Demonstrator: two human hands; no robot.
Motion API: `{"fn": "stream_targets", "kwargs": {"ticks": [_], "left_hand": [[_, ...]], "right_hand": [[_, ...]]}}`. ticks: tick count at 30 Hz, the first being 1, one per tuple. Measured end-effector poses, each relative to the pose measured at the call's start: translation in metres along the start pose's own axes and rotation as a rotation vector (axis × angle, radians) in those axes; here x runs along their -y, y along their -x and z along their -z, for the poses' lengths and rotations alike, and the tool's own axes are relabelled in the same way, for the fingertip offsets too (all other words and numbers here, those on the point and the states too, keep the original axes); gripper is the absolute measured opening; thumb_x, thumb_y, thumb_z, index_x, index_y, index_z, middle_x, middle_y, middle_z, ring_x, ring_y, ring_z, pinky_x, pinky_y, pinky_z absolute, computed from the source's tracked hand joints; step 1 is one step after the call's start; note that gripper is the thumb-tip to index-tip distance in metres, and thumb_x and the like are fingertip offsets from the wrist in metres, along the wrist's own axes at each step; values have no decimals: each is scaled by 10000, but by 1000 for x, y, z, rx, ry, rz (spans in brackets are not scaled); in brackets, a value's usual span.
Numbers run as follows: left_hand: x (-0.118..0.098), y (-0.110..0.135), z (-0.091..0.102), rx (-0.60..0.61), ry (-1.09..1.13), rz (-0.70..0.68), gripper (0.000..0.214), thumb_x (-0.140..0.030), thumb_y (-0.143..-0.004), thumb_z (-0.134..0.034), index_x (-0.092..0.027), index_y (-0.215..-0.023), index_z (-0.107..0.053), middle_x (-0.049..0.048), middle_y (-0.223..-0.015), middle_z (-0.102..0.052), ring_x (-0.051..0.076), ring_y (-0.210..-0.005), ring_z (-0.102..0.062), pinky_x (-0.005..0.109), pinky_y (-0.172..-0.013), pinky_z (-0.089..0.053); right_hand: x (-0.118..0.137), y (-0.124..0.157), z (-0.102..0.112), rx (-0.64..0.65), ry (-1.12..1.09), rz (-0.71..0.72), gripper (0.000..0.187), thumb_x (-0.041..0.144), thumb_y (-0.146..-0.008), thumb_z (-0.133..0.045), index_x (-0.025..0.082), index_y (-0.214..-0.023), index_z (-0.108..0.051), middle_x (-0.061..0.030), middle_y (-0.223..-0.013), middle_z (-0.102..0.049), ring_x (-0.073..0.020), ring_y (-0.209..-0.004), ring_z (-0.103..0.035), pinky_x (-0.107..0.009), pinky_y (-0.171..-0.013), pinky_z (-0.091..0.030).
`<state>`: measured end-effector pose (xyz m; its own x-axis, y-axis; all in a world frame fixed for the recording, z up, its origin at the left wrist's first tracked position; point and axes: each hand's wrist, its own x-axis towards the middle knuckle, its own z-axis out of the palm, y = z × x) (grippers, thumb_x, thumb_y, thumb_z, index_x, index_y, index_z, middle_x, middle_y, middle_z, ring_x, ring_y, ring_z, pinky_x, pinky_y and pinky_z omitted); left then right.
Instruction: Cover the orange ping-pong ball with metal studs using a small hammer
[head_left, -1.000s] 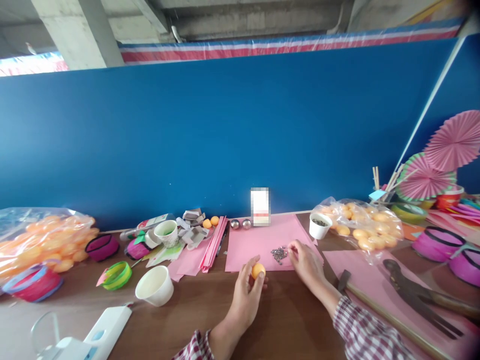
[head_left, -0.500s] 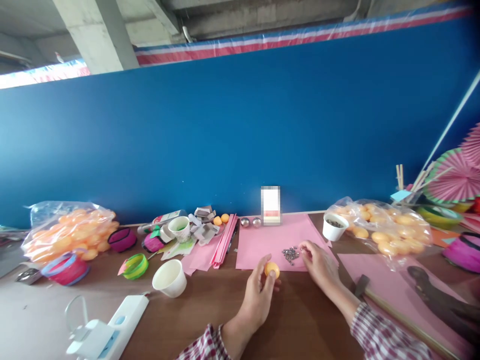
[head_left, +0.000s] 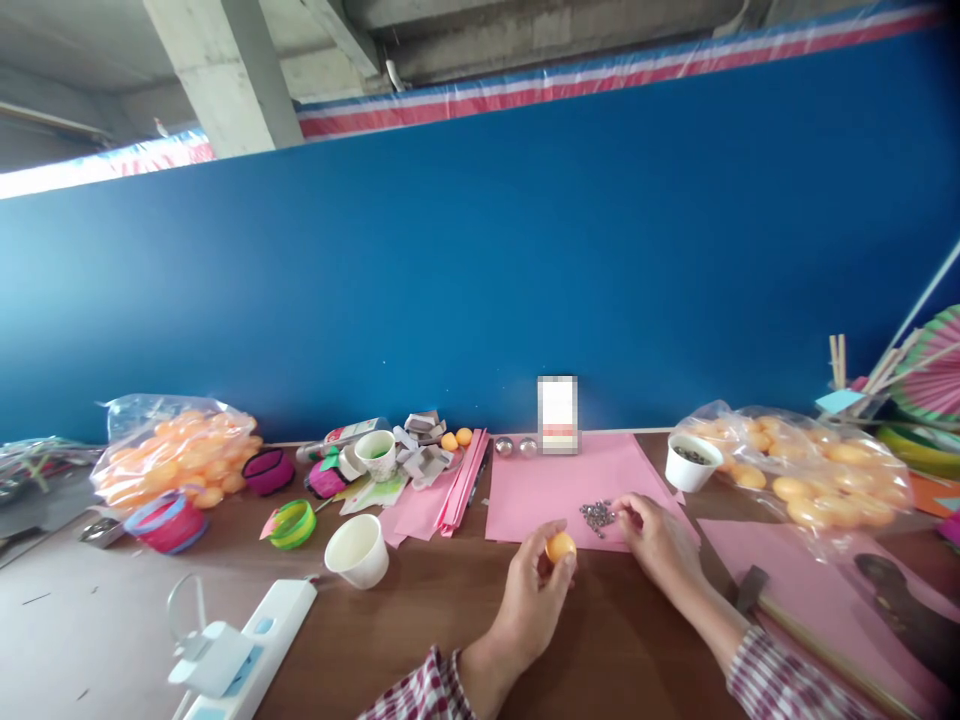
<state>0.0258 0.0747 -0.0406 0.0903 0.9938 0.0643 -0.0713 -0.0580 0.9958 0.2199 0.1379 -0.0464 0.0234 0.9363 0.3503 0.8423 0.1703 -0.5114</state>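
Note:
My left hand [head_left: 536,598] is closed round a small orange ball [head_left: 560,546], held just above the brown table near the front edge of a pink paper sheet [head_left: 559,485]. My right hand [head_left: 654,540] rests on that sheet with its fingertips pinched at a little heap of small metal pieces [head_left: 598,516]; whether a piece is between the fingers is too small to tell.
A white cup [head_left: 359,550] stands left of my hands, a second cup [head_left: 692,462] with dark bits at the right. Bags of orange balls [head_left: 176,455] [head_left: 814,470] lie at both sides. A white power strip [head_left: 244,645] sits front left, a hammer [head_left: 754,592] front right.
The view has swung to the left, so everything has shifted rightward in the picture. My hands keep their places: left on the ball, right at the metal pieces.

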Motion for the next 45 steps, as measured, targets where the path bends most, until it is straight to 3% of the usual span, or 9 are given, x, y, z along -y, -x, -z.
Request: {"fn": "stream_targets", "kwargs": {"ticks": [11, 20, 45], "left_hand": [[6, -2, 1, 1, -15, 2, 383, -359, -814, -554, -179, -1152, -531, 59, -917, -580, 163, -776, -611, 293, -699, -530], [-7, 1, -1, -1, 6, 51, 425, -389, -803, -565, -162, -1159, -523, 56, -886, -577, 159, -758, -607, 287, -688, -522], [-2, -1, 0, -14, -3, 47, 470, -455, -780, -573, -180, -1160, -542, 51, -899, -620, 160, -734, -619, 291, -681, -525]], "right_hand": [[-6, 0, -3, -57, -19, 39, 189, 309, -783, -415, 226, -828, -579, -25, -821, -666, -180, -706, -620, -261, -566, -428], [-6, 1, -3, -40, -49, 52, 176, 293, -798, -414, 236, -816, -580, -12, -874, -670, -173, -753, -627, -258, -606, -451], [-1, 3, 0, -57, -48, 66, 176, 290, -818, -385, 223, -822, -547, -19, -819, -640, -175, -729, -606, -260, -613, -429]]}}
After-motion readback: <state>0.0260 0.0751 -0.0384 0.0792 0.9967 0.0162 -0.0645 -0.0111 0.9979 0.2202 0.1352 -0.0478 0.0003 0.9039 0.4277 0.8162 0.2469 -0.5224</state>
